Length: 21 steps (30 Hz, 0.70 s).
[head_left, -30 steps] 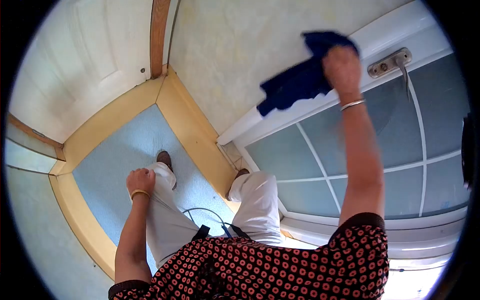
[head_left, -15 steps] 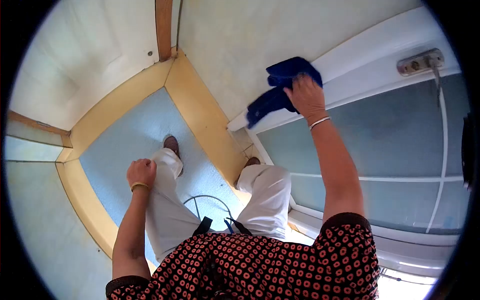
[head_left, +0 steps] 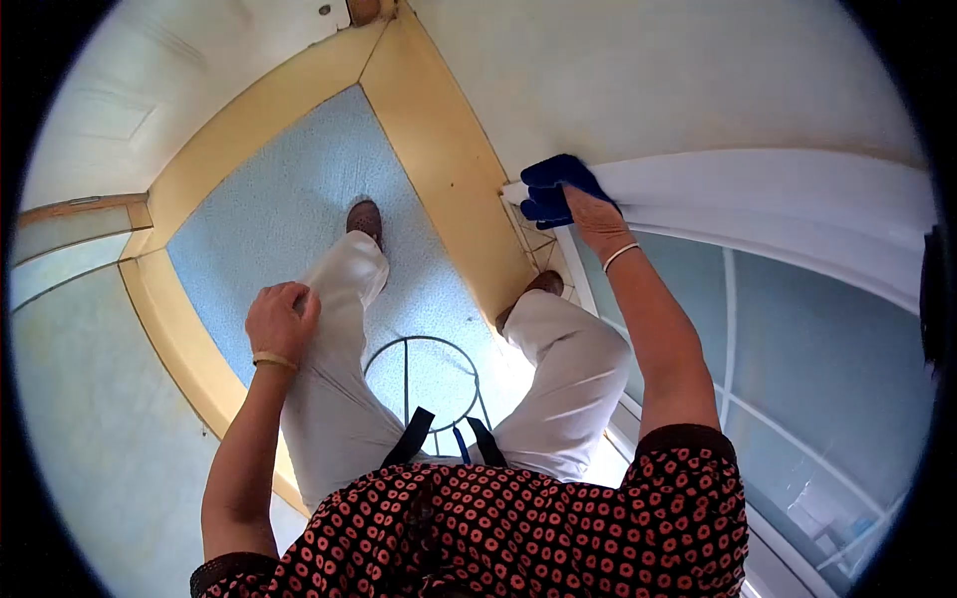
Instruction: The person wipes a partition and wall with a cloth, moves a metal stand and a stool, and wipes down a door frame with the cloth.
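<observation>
A dark blue cloth (head_left: 546,191) is bunched under my right hand (head_left: 595,216), against the white door frame (head_left: 738,189) near its far end. The fingers of that hand are mostly covered by the cloth, which they grip. My left hand (head_left: 283,317) is closed loosely beside my left thigh, its fingers curled inward. Whether anything small is inside those curled fingers cannot be made out. A silver bangle is on my right wrist, a yellowish one on my left.
Frosted glass panels (head_left: 807,349) fill the door at the right. Yellow trim (head_left: 449,159) borders the blue floor (head_left: 289,189). A round metal frame (head_left: 422,341) stands between my legs. A white door (head_left: 120,110) is at the upper left.
My right hand has moved left along the door frame with the blue cloth, which is now more bunched. The view has shifted, and the door handle has left it. My left hand stays near my thigh.
</observation>
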### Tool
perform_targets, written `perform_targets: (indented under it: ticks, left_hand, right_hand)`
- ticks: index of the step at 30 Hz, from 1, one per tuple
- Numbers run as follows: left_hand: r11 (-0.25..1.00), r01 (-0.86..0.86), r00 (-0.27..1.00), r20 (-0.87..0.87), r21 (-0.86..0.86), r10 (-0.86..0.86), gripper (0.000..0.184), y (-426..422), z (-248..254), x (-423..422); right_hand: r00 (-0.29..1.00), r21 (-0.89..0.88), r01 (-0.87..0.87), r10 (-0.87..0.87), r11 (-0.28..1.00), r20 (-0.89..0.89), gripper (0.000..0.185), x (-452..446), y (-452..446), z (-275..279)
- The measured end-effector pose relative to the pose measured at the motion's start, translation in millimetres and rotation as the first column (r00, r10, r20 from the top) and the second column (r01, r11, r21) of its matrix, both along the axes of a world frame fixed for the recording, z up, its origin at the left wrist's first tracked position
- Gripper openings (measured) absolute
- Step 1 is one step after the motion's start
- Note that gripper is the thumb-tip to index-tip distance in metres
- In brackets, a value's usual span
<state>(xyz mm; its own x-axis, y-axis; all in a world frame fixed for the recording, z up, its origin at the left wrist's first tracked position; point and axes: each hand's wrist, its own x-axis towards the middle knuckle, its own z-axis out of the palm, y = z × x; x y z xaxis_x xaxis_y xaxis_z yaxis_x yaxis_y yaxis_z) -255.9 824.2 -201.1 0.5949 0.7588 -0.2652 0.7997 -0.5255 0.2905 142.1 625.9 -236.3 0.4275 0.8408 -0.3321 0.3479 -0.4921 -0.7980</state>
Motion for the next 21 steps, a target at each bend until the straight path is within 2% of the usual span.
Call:
perform_targets:
  ticks: [1, 5, 10, 12, 15, 21]
  left_hand:
    - [1.000, 0.003, 1.000, 0.027, -0.006, -0.003, 0.018, -0.4, 3.8, 1.2]
    - [0.999, 0.032, 0.995, 0.098, -0.014, -0.031, 0.016, -0.2, 10.6, 6.1]
    - [0.997, 0.063, 0.994, 0.091, -0.033, -0.060, 0.019, 0.5, 15.3, 16.3]
    - [0.995, 0.095, 0.988, 0.124, -0.020, -0.091, 0.021, 0.8, 14.4, 16.5]
    - [0.994, 0.095, 0.993, 0.069, -0.054, -0.092, 0.023, 0.3, 19.3, 20.7]
    - [0.992, 0.113, 0.991, 0.078, -0.058, -0.108, 0.023, -0.9, 15.8, 20.5]
  right_hand:
    - [0.997, -0.009, 0.037, -0.037, 0.999, -0.067, 0.028, -3.9, 6.3, -13.3]
    - [0.951, -0.167, -0.182, 0.216, 0.969, 0.220, 0.030, 2.9, 26.0, -89.3]
    - [0.834, -0.412, -0.253, 0.413, 0.875, 0.366, 0.032, 7.2, 24.4, -162.2]
    - [0.773, -0.506, -0.268, 0.496, 0.820, 0.395, 0.033, 6.5, 19.7, -188.1]
    - [0.693, -0.608, -0.272, 0.590, 0.746, 0.414, 0.034, 4.3, 16.4, -220.6]
    - [0.554, -0.747, -0.235, 0.717, 0.622, 0.423, 0.037, 3.4, 23.0, -267.1]
